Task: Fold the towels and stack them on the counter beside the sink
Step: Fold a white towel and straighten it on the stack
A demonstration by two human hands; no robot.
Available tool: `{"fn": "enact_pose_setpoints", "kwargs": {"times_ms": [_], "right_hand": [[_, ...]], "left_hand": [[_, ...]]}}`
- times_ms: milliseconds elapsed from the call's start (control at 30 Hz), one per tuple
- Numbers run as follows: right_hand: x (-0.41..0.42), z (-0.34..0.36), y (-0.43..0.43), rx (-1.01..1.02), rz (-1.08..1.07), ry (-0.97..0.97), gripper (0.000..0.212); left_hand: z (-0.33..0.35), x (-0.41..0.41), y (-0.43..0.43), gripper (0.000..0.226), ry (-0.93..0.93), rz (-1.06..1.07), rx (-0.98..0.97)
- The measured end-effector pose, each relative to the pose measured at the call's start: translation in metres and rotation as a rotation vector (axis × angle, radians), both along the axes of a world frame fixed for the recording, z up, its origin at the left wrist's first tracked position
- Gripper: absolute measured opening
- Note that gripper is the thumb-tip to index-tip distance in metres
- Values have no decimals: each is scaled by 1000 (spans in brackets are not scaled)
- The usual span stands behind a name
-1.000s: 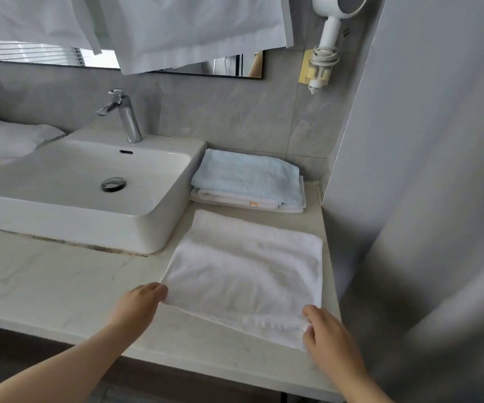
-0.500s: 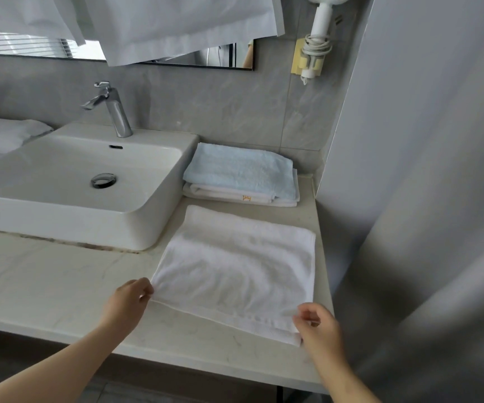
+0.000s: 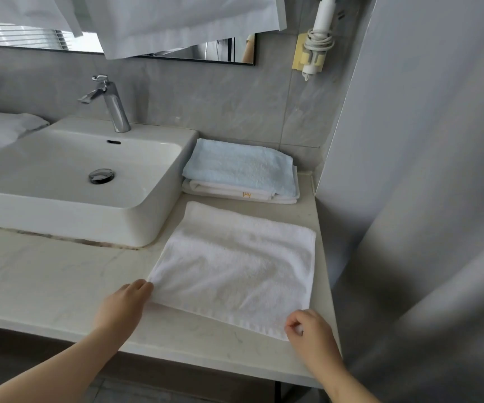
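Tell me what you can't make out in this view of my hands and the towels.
Head view:
- Left hand: its own back hides whether the fingers pinch the white towel corner.
- Towel stack: layer count hidden under the blue top towel; yellow emblem too small to read.
- Hair dryer: head cut off by the top edge.
- Cloth left of the sink: cut off by the left edge.
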State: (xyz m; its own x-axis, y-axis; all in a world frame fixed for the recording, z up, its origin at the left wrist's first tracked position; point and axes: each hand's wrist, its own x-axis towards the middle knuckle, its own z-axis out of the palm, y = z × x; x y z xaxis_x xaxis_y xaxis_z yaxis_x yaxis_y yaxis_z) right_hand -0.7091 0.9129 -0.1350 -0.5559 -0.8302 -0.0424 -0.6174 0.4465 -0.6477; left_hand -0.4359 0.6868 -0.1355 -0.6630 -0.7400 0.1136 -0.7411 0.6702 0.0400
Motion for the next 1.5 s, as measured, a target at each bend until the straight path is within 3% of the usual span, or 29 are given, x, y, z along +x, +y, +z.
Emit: {"fn": "enact_pose_setpoints", "kwargs": {"times_ms": [67, 167, 233, 333, 400, 433, 533, 733, 833, 900, 933, 967, 1033, 1100, 1200, 1267, 1367, 1500], "right_hand": [[-2, -6, 4, -1, 72, 195, 12], [0, -7, 9, 39, 158, 459, 20], [0, -7, 9, 14, 183, 569, 24], [1, -1, 7, -4, 227, 743, 19], [-1, -2, 5, -38, 248, 832, 15], [-2, -5, 4, -56, 256, 863, 18], [-4, -7, 2, -53, 272, 891, 17], [-11, -15, 0, -112, 311, 741, 26], [-13, -13, 0, -147, 375, 748, 9], [-14, -12, 1, -87, 394, 721, 49], [-15, -12, 2, -57, 377, 708, 58], [-17, -13, 1, -99, 401, 754, 53], [-21, -19, 2, -172, 443, 845, 15], [-24, -24, 1, -201, 424, 849, 22], [-19, -21, 1, -219, 368, 816, 26], [-18, -21, -2, -236, 367, 821, 26], [-20, -32, -9, -240, 337, 896, 23], [-15, -31, -15, -192, 317, 945, 26]], "left_hand": [[-3, 2, 3, 46, 14, -50, -73], [-4, 1, 4, 40, -30, -144, -187], [-8, 2, 4, 24, -3, -254, -260], [-13, -2, 4, 23, 45, -347, -232], [-11, -7, 3, 5, 32, -360, -231], [-10, -8, 2, 19, -7, -352, -209], [-9, -12, -3, 44, -90, -357, -164], [-6, -19, -1, 43, 2, -432, -244], [-4, -18, -2, 59, 53, -450, -221], [1, -20, -2, 80, 61, -432, -194], [3, -21, -1, 83, 59, -434, -181], [4, -22, -1, 83, 59, -450, -190], [-1, -23, -3, 77, 85, -502, -222], [-11, -23, -6, 65, 142, -543, -304], [-19, -20, -8, 16, 152, -606, -380], [-19, -20, -7, 8, 121, -631, -405], [-10, -28, -4, 45, 21, -583, -389], [-5, -41, -2, 39, -59, -539, -377]]}}
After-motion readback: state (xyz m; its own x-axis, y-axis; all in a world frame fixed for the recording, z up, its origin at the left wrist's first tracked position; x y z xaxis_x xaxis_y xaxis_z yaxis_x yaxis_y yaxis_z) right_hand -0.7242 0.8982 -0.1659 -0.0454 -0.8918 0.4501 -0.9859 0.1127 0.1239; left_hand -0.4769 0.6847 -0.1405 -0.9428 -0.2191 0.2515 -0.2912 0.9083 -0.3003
